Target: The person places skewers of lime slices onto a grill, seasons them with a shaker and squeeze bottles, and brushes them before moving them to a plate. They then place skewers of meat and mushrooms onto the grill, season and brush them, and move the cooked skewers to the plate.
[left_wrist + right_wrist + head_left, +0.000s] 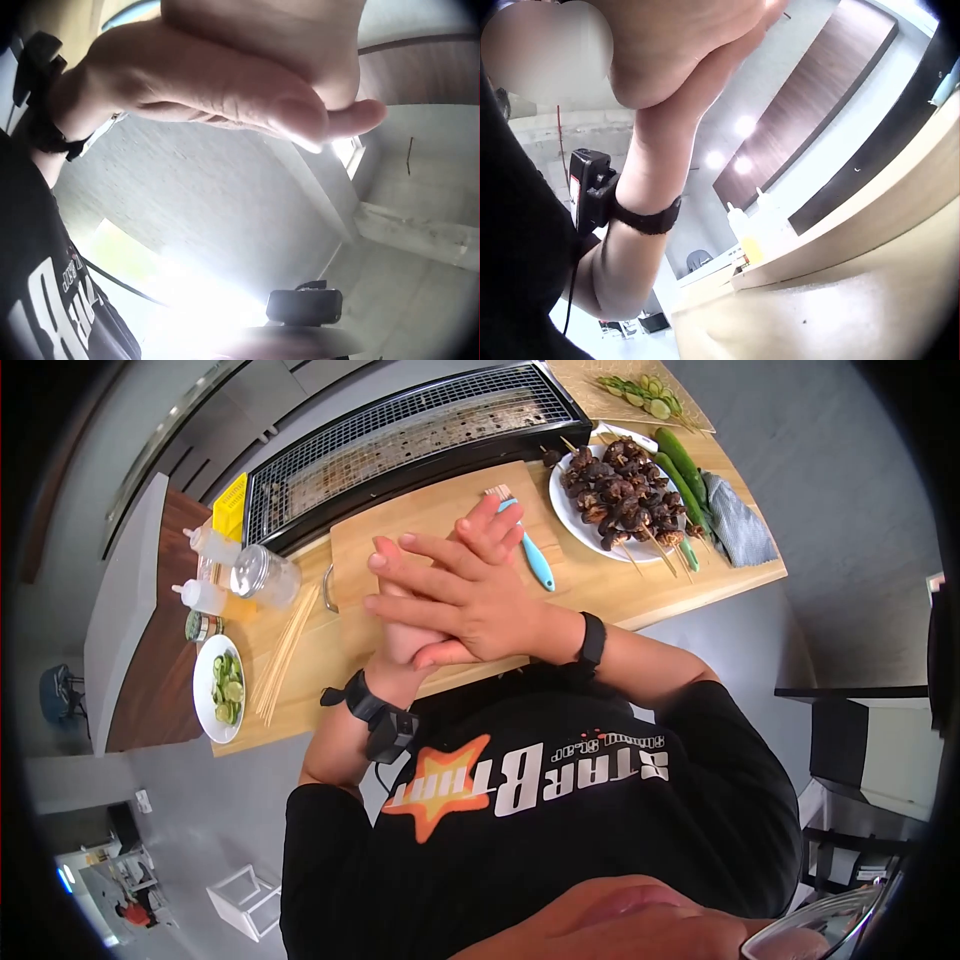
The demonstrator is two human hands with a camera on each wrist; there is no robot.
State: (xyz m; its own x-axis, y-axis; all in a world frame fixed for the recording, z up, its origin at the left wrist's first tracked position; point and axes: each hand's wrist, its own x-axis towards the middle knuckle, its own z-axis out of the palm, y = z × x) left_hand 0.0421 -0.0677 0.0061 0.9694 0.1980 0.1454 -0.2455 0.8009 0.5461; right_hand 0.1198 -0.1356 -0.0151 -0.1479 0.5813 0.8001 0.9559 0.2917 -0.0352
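Observation:
Palm to palm over a wooden cutting board [352, 525], the two hands meet in the head view. My right hand [480, 605] lies across my left hand [408, 640], its fingers stretched out and a little spread. Parts of the left palm are hidden beneath it, while the left fingers [492, 525] reach out past it at the upper right. No object shows between them. Nearest to the hands is a basting brush [538, 563] with a turquoise handle. The right thumb [300, 124] shows large in the left wrist view.
Behind the board stands a long grill [400, 445]. To the right, a white plate [562, 510] bears several dark skewers [620, 490], with cucumbers [682, 465] beside it. At left are squeeze bottles [205, 596], a glass jar [268, 576], bare sticks [283, 650] and a bowl [205, 705] of cucumber slices.

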